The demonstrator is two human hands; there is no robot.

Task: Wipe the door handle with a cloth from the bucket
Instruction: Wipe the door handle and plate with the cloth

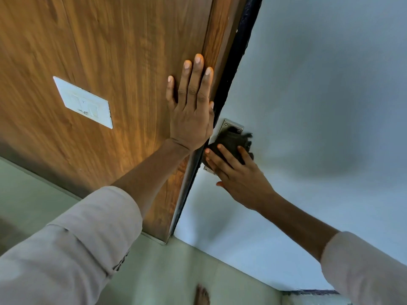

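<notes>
A dark, frayed cloth (231,143) is wrapped over the door handle, which it hides. Only the metal handle plate (230,125) shows above it on the pale blue door (308,106). My right hand (240,175) is shut on the cloth, fingers pressing it against the handle. My left hand (191,106) lies flat with fingers spread on the brown wooden panel (110,62), right beside the dark door edge. No bucket is in view.
A white switch plate (84,102) sits on the wooden panel at the left. A dark frame strip (233,60) runs between panel and door. Pale green floor (176,271) lies below, with a bare foot (201,296) on it.
</notes>
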